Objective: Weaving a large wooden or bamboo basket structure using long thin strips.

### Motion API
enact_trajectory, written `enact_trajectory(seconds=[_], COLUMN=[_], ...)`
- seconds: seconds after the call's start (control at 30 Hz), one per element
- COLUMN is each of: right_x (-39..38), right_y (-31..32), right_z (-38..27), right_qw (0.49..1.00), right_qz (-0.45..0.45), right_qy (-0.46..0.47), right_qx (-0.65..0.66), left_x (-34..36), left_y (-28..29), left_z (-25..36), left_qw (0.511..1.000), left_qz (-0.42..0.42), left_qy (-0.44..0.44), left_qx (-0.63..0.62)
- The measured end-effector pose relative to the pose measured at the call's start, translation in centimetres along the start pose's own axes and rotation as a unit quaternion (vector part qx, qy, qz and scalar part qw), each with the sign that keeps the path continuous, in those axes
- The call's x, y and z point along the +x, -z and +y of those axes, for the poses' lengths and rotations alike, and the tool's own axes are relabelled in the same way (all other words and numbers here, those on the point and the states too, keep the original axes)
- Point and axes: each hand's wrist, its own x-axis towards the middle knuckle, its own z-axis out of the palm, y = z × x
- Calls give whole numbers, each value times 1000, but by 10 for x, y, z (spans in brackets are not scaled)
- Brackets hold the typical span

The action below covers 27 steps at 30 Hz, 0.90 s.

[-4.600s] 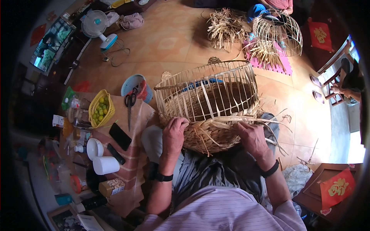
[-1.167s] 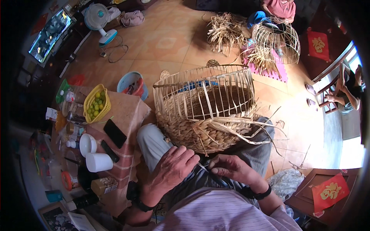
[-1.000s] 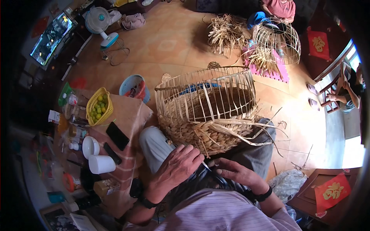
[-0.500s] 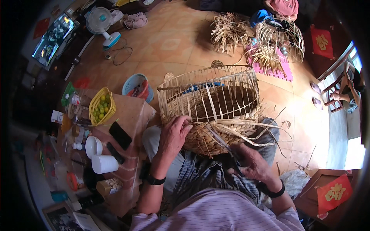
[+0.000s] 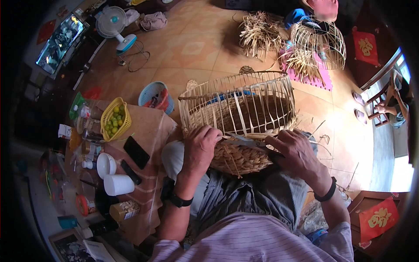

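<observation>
A half-woven basket point(image 5: 240, 162) lies across my lap, its lower part braided from straw-coloured plant strands and its upper part bare upright ribs. My left hand point(image 5: 201, 146) is closed at the near left edge of the weave, thumb and fingers pinching a pale strand point(image 5: 224, 136). From the right, my right hand point(image 5: 297, 153) reaches over the weave, fingers bent around a pair of scissors point(image 5: 246, 142). The scissors' blades point left along the woven edge toward my left hand; their handles are mostly hidden under my right hand. Loose strand ends stick out beyond my right hand.
To my left, a low table holds a yellow basket of green fruit point(image 5: 115, 120), a phone point(image 5: 136, 153), white cups point(image 5: 118, 185) and jars. A blue bin point(image 5: 156, 98) and a fan point(image 5: 112, 24) stand beyond. Ahead, another person sits behind a wire-like basket frame point(image 5: 318, 43) and straw bundles point(image 5: 262, 35).
My right hand has risen from my lap to the basket's woven edge, bringing the scissors nearly level. The loose strands at the right are now largely covered by it. My left hand stays near the same spot.
</observation>
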Motion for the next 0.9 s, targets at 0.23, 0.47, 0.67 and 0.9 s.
enact_trajectory(seconds=[0.23, 0.47, 0.67, 0.9], right_x=[22, 34, 35, 32], right_y=[-4, -14, -10, -14], right_z=[6, -4, -7, -6], right_qw=[998, 993, 991, 995], right_qz=[-24, -10, -3, -33], right_qy=[45, 91, 108, 79], right_qx=[-22, -81, -80, -55], left_x=[-2, -3, -1, -1], left_y=[1, 3, 3, -4], left_z=[5, 11, 9, 8], left_qw=[991, 979, 982, 985], left_qz=[36, 49, 46, 50], left_qy=[-91, -134, -129, -126], left_qx=[96, 146, 127, 103])
